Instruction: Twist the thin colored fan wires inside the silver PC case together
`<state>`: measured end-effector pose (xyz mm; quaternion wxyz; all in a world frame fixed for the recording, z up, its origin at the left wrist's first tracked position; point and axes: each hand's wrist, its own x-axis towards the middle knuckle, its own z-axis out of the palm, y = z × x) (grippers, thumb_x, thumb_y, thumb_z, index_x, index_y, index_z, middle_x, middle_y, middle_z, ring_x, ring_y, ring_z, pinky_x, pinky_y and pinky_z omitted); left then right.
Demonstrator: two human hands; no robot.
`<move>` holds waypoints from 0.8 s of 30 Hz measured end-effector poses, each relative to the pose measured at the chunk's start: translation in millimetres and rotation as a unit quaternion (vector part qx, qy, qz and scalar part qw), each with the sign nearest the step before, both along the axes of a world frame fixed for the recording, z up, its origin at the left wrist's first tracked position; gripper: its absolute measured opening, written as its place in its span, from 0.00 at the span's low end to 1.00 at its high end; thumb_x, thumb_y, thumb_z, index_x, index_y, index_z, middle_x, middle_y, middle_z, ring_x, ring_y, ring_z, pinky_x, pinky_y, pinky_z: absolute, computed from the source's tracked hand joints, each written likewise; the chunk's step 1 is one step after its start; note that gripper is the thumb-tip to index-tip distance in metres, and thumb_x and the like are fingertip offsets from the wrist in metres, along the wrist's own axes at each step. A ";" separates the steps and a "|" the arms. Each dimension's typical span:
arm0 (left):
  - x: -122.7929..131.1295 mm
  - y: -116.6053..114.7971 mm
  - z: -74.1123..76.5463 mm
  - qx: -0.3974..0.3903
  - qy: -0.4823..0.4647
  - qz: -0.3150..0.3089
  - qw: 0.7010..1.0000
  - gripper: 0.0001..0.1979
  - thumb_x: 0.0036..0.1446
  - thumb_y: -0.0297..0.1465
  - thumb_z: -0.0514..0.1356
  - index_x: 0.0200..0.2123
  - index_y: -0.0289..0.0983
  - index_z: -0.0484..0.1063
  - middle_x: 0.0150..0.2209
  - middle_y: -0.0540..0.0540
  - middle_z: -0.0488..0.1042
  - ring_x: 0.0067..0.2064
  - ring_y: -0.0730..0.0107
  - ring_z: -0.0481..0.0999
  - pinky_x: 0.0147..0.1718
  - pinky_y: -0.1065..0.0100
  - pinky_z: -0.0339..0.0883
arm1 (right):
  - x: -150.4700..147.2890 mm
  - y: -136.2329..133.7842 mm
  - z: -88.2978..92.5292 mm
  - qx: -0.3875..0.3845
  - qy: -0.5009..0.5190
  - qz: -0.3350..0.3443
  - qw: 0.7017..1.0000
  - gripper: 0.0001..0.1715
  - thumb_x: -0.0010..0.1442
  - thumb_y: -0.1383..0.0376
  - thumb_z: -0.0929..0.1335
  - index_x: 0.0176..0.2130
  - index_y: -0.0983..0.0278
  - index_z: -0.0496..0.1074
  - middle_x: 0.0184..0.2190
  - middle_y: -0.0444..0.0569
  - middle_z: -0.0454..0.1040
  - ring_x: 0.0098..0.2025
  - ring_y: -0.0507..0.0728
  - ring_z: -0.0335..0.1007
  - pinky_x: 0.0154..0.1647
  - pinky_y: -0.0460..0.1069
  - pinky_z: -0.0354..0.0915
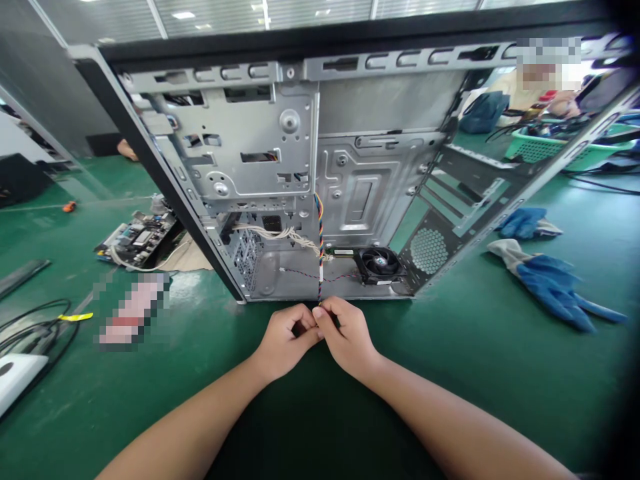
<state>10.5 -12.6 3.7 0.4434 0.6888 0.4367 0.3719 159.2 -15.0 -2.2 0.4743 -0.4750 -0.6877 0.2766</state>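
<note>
An open computer case (pixel 350 153) stands upright in front of me. Out of it hangs a twisted multicoloured cable (pixel 321 240), running down to my fingers just outside the case's lower edge. My left hand (pixel 287 337) pinches at the cable's lower end. Close against it, my right hand (pixel 347 337) is also closed on the cable, thumb and forefinger together. The tip of the cable is hidden by my fingers. Inside the case lie a black cooling fan (pixel 381 263), a green memory module (pixel 343 253) and a bundle of white wires (pixel 285 233).
Left of the case lies a circuit board (pixel 143 233) with wires. Black cables (pixel 37 333) and a white box (pixel 20 380) sit farther left. Blue work gloves (pixel 555 280) lie on the right, before a green basket (pixel 590 153). Another person (pixel 520 87) is behind it.
</note>
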 end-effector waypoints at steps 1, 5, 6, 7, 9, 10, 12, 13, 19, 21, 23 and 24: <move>0.3 0.2 0.3 0.008 0.004 0.002 1.000 0.13 0.53 0.32 0.62 0.22 0.35 0.63 0.21 0.53 0.65 0.23 0.78 0.61 0.24 0.74 0.55 | 0.0 0.1 -0.3 0.001 0.001 -0.002 1.000 0.15 0.63 0.65 0.62 0.24 0.62 0.60 0.21 0.41 0.60 0.24 0.50 0.57 0.26 0.46 0.55; 1.1 0.4 1.6 0.038 0.018 0.000 0.999 0.13 0.56 0.32 0.60 0.22 0.35 0.63 0.21 0.52 0.67 0.24 0.76 0.64 0.26 0.73 0.58 | -0.2 -0.6 -0.8 0.016 -0.003 -0.016 1.000 0.15 0.62 0.65 0.63 0.24 0.62 0.59 0.20 0.41 0.60 0.23 0.50 0.56 0.25 0.46 0.54; 1.0 0.2 1.9 0.041 0.022 -0.002 0.999 0.13 0.57 0.33 0.60 0.22 0.35 0.63 0.22 0.52 0.67 0.24 0.76 0.65 0.26 0.73 0.58 | -0.2 -0.9 -0.8 0.020 -0.003 -0.021 1.000 0.15 0.62 0.65 0.64 0.24 0.62 0.59 0.20 0.40 0.59 0.23 0.50 0.55 0.25 0.46 0.54; 0.9 -0.1 2.2 0.044 0.025 -0.004 0.999 0.14 0.58 0.33 0.59 0.22 0.35 0.64 0.22 0.52 0.68 0.25 0.76 0.66 0.27 0.73 0.59 | -0.3 -1.3 -0.7 0.022 -0.004 -0.025 0.999 0.15 0.62 0.65 0.63 0.24 0.62 0.58 0.20 0.40 0.59 0.23 0.50 0.55 0.25 0.46 0.53; 0.2 -0.5 2.4 0.047 0.032 -0.005 0.998 0.13 0.59 0.33 0.58 0.23 0.35 0.64 0.21 0.52 0.69 0.25 0.75 0.67 0.27 0.73 0.59 | -0.3 -1.8 -0.9 0.024 -0.006 -0.026 0.999 0.16 0.62 0.65 0.63 0.24 0.62 0.57 0.20 0.40 0.59 0.23 0.50 0.55 0.25 0.46 0.53; -0.2 -0.6 2.3 0.047 0.034 -0.005 0.998 0.13 0.59 0.33 0.58 0.23 0.35 0.64 0.21 0.52 0.68 0.25 0.75 0.67 0.27 0.73 0.59 | -0.3 -2.0 -1.1 0.024 -0.009 -0.024 0.999 0.16 0.63 0.65 0.63 0.24 0.62 0.57 0.20 0.40 0.59 0.23 0.50 0.55 0.25 0.46 0.53; -1.1 -0.4 1.8 0.044 0.032 -0.005 0.998 0.13 0.59 0.33 0.58 0.23 0.35 0.64 0.21 0.52 0.68 0.24 0.75 0.66 0.27 0.73 0.59 | -0.2 -2.2 -1.8 0.025 -0.015 -0.018 0.999 0.16 0.63 0.66 0.62 0.24 0.62 0.57 0.21 0.41 0.60 0.24 0.50 0.56 0.26 0.46 0.54; -1.4 -0.1 1.5 0.040 0.032 -0.004 0.999 0.13 0.59 0.33 0.58 0.23 0.35 0.64 0.21 0.52 0.68 0.24 0.75 0.66 0.26 0.73 0.59 | -0.2 -2.2 -2.1 0.026 -0.018 -0.015 0.999 0.15 0.63 0.66 0.62 0.25 0.62 0.57 0.21 0.41 0.60 0.24 0.50 0.57 0.26 0.46 0.54; -0.8 0.2 0.6 0.043 0.034 0.003 0.999 0.13 0.58 0.33 0.58 0.23 0.35 0.65 0.21 0.52 0.68 0.24 0.76 0.65 0.26 0.73 0.58 | -0.4 -1.1 -2.3 0.025 -0.017 -0.012 0.999 0.15 0.64 0.66 0.62 0.25 0.62 0.59 0.22 0.42 0.61 0.25 0.51 0.58 0.27 0.46 0.55; -0.4 -0.3 0.4 0.053 0.039 0.006 0.998 0.13 0.57 0.32 0.59 0.22 0.35 0.65 0.21 0.52 0.68 0.24 0.76 0.65 0.26 0.73 0.58 | -0.5 -0.7 -1.6 0.031 -0.012 -0.018 0.999 0.15 0.63 0.65 0.62 0.25 0.62 0.60 0.21 0.41 0.61 0.24 0.50 0.57 0.27 0.46 0.55; -0.2 -0.7 0.3 0.072 0.048 0.012 0.996 0.13 0.56 0.32 0.60 0.22 0.35 0.65 0.21 0.52 0.67 0.24 0.77 0.64 0.26 0.74 0.58 | -0.6 -0.5 -0.9 0.034 -0.010 -0.025 0.999 0.14 0.62 0.65 0.63 0.25 0.62 0.61 0.21 0.41 0.61 0.24 0.50 0.57 0.26 0.46 0.55; -0.1 -0.8 0.4 0.082 0.052 0.020 0.995 0.12 0.56 0.32 0.60 0.22 0.35 0.64 0.21 0.52 0.67 0.24 0.77 0.64 0.26 0.74 0.58 | -0.6 -0.4 -0.6 0.033 -0.009 -0.029 0.999 0.13 0.62 0.65 0.64 0.26 0.62 0.62 0.21 0.41 0.62 0.24 0.50 0.57 0.26 0.46 0.56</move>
